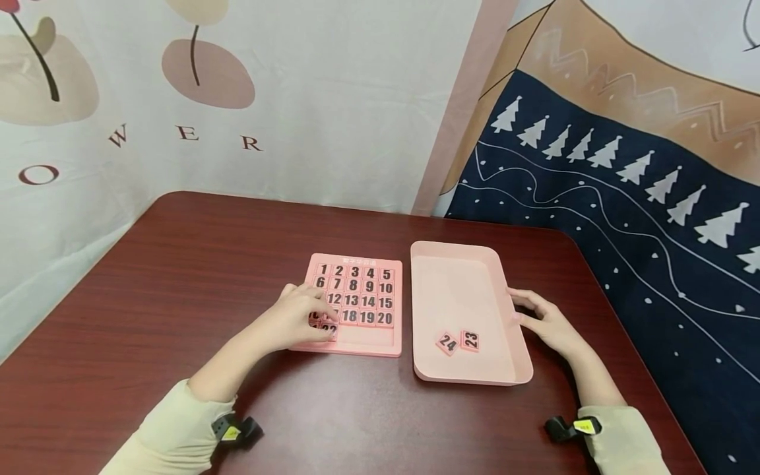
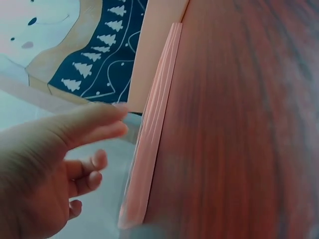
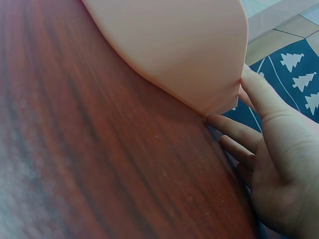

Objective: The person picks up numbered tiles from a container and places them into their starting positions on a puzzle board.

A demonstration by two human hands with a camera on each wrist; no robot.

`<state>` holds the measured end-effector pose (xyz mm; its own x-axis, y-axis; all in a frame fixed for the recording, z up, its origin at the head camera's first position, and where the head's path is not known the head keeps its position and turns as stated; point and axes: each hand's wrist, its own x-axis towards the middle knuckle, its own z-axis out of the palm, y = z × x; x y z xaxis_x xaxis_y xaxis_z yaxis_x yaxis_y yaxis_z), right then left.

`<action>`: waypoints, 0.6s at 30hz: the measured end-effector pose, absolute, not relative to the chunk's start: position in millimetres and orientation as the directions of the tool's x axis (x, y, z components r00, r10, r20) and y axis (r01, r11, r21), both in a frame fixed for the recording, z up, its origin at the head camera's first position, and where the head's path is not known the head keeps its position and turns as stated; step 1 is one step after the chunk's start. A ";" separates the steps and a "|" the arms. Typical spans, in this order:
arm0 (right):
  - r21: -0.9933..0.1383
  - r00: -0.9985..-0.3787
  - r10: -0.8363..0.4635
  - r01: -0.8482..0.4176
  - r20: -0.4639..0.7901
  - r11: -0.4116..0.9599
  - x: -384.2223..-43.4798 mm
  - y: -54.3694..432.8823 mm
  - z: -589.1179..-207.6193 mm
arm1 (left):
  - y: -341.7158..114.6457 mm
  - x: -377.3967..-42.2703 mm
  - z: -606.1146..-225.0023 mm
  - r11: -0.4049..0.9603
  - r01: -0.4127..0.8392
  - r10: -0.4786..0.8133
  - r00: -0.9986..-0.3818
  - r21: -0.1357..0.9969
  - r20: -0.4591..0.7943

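A pink number board [image 1: 365, 338] lies mid-table with rows of black-numbered tiles in it. My left hand [image 1: 299, 316] is over its lower left part, thumb and fingertips touching tile 22 [image 1: 330, 328]. The fingers hide some nearby tiles. In the left wrist view, the left hand [image 2: 55, 149] has its thumb and forefinger at the board edge [image 2: 154, 129]. To the right, my right hand [image 1: 549, 323] holds the side of a pale pink tray [image 1: 420, 297] by thumb and fingers. Tile 24 [image 1: 447, 343] and tile 23 [image 1: 470, 340] lie in the tray, turned askew.
The dark red-brown table [image 1: 225, 244] extends around the board and tray. Behind it hangs a white printed curtain [image 1: 332, 119]; a navy cloth with white trees [image 1: 605, 198] is at the right. Black wrist cameras [image 1: 237, 430] are strapped over both sleeves.
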<state>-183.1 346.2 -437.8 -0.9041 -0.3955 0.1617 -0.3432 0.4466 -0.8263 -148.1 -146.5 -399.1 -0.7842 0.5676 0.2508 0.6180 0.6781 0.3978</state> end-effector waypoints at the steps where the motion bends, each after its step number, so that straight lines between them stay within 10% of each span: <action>1: -0.828 -0.905 -0.393 -0.340 0.161 0.445 -183.2 346.4 -437.8 | -143.4 -147.8 -398.2 0.669 0.624 0.568 -0.779 0.404 0.265; 18: -0.829 -0.897 -0.404 -0.358 0.178 0.430 -186.4 349.2 -442.0 | -53.1 -142.9 -380.9 0.499 0.712 0.657 -0.682 0.493 0.321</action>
<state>-186.4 349.2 -442.0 -0.8974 -0.4039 0.1778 -0.3578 0.4301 -0.8289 -142.9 -53.1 -380.9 -0.6824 0.6567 0.3211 0.7124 0.4990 0.4935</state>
